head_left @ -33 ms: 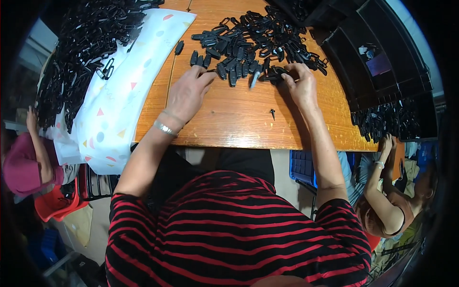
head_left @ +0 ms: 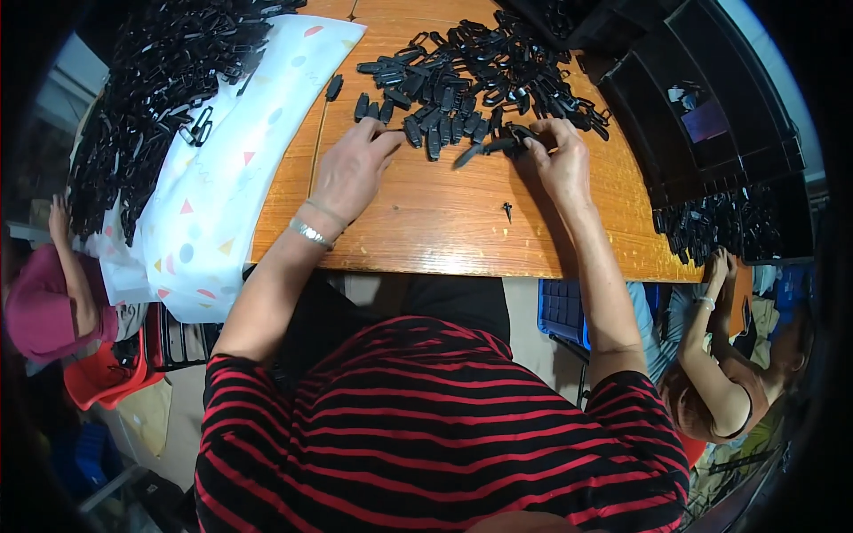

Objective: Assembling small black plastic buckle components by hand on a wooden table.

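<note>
My right hand [head_left: 562,160] pinches a black part with a looped end [head_left: 520,136] between thumb and fingers, low over the table. From that part a flat, blade-shaped black piece [head_left: 473,155] sticks out to the left; whether the two are joined I cannot tell. Thumb and index finger of my left hand [head_left: 354,169] are drawn together beside the pile, and what they hold, if anything, is too dark to make out. Between and beyond both hands lie short, oblong black pieces [head_left: 433,142]. Behind them spreads a heap of looped black parts [head_left: 524,71].
A tiny black screw-like piece [head_left: 507,210] lies near the wooden table's [head_left: 418,240] front edge. On the left, a patterned white sheet [head_left: 222,178] carries a large heap of black loops [head_left: 160,98]. Black bins [head_left: 711,89] stand right. One person [head_left: 53,293] works left, another [head_left: 711,373] right.
The blade-shaped piece by my right hand showed pale and blurred; now it is dark and reaches farther left. Both hands stay nearly in place.
</note>
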Demonstrator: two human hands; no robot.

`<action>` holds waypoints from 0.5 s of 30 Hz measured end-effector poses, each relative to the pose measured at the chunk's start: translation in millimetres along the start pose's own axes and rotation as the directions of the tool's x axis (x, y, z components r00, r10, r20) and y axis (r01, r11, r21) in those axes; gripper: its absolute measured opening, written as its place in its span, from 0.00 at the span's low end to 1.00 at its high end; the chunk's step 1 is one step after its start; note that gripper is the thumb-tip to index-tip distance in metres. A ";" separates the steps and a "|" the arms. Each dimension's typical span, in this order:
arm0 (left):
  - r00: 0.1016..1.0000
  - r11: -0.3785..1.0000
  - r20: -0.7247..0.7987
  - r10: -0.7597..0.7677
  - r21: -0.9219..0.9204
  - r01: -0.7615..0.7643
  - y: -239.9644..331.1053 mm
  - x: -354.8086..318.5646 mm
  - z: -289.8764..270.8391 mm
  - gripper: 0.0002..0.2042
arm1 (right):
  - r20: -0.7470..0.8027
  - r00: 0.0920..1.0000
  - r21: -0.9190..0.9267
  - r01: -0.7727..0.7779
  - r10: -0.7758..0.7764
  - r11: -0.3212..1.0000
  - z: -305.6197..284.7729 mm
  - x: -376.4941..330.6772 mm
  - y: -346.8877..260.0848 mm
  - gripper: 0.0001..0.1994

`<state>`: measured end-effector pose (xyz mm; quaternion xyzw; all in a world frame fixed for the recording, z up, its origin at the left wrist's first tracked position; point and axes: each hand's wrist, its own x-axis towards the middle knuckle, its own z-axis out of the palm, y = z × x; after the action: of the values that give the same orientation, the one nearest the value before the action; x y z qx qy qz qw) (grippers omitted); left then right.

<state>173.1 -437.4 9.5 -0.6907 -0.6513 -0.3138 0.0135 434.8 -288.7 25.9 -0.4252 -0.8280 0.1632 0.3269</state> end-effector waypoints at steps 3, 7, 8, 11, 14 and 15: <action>0.999 1.000 0.041 -0.003 0.012 0.003 -2.9 4.8 9.2 0.13 | -0.020 0.980 -0.072 0.195 -0.197 0.978 1.6 -15.7 -20.0 0.09; 0.997 0.994 0.075 0.015 -0.109 -0.006 10.4 -0.2 10.7 0.12 | 0.113 0.950 -0.137 0.306 -0.292 0.942 14.0 -41.2 -47.3 0.07; 0.997 0.994 0.077 0.013 -0.107 -0.004 10.5 -0.9 10.6 0.12 | 0.170 0.937 -0.161 0.332 -0.305 0.929 23.3 -47.2 -48.1 0.07; 0.990 0.988 0.131 0.058 -0.148 -0.038 9.4 -1.6 8.7 0.12 | 0.360 0.887 -0.125 0.354 -0.291 0.927 30.5 -57.1 -65.2 0.10; 0.979 0.991 0.174 0.104 -0.105 -0.087 6.1 2.0 6.8 0.14 | 0.436 0.823 0.052 0.382 -0.365 0.923 26.5 -56.8 -78.4 0.12; 0.970 0.983 0.175 0.167 -0.106 -0.150 4.5 3.5 6.5 0.13 | 0.456 0.810 0.096 0.367 -0.368 0.925 22.5 -55.9 -82.5 0.14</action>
<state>179.7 -432.2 7.6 -0.7663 -0.5775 -0.2764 -0.0531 394.0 -382.1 32.1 -0.2048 -0.9481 0.1958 0.1445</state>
